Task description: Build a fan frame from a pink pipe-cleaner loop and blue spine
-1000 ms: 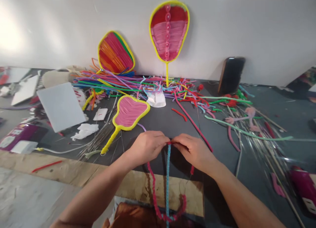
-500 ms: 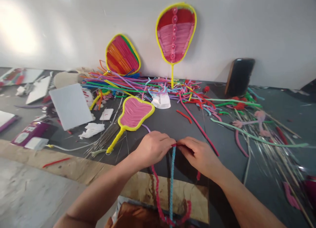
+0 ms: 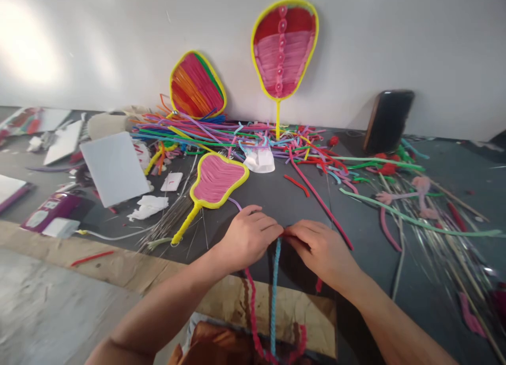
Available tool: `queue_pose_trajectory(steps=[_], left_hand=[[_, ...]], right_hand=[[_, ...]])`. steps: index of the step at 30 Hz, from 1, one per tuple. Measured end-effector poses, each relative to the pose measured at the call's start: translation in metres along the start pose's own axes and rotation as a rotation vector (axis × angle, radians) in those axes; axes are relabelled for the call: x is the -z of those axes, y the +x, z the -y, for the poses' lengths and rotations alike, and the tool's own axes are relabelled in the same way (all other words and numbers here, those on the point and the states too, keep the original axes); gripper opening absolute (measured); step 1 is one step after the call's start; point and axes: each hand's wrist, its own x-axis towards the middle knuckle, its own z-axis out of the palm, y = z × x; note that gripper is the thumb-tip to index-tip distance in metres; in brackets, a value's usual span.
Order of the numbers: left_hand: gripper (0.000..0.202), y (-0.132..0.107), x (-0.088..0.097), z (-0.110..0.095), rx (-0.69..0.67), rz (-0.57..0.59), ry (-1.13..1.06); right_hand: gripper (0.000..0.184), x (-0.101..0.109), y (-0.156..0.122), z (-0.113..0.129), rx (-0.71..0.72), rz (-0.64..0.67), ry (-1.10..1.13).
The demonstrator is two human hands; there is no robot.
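My left hand [image 3: 248, 237] and my right hand [image 3: 321, 250] meet fingertip to fingertip over the dark table [image 3: 272, 199], both pinched shut on the top of a pipe-cleaner frame. A twisted blue stem [image 3: 274, 296] hangs straight down from the pinch toward me. A pink pipe cleaner [image 3: 253, 312] curves down on the left and loops back up on the right at the bottom. A red bit shows between my fingertips. Just beyond my left hand lies a small pink fan with a yellow rim [image 3: 215, 180].
A heap of coloured pipe cleaners [image 3: 237, 135] lies along the wall, with two larger fans [image 3: 283, 46] leaning there. A dark phone [image 3: 388, 121] stands at the right. Thin wires and sticks [image 3: 435, 233] spread right; a white board [image 3: 114, 167] and boxes sit left.
My hands have stayed pinched together on the frame, shifting only slightly. The view has drifted a little leftward, so things sit further right in the picture.
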Motion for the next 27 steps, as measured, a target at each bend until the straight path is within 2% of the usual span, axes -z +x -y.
queue_pose_trajectory(steps=[9,12,14,19,23,27], left_hand=[[0.024,0.0,0.0,-0.001,0.015,-0.009,-0.012],[0.022,0.001,0.0,0.0,0.046,0.018,-0.063],[0.02,0.002,0.003,0.003,0.124,0.049,-0.143],[0.033,0.004,0.013,0.01,0.462,0.149,-0.409],[0.025,0.006,0.016,0.011,0.545,0.204,-0.577],[0.021,0.009,0.016,0.009,0.572,0.204,-0.585]], right_hand=[[0.011,-0.001,0.001,0.002,0.002,0.008,0.05],[0.012,0.001,0.002,0.001,-0.054,0.01,0.08],[0.013,0.004,0.003,0.0,-0.127,-0.002,0.109],[0.012,0.011,0.003,-0.007,-0.242,-0.062,0.15],[0.016,0.012,0.003,-0.008,-0.2,-0.072,0.168],[0.017,0.013,0.002,-0.008,-0.143,-0.046,0.186]])
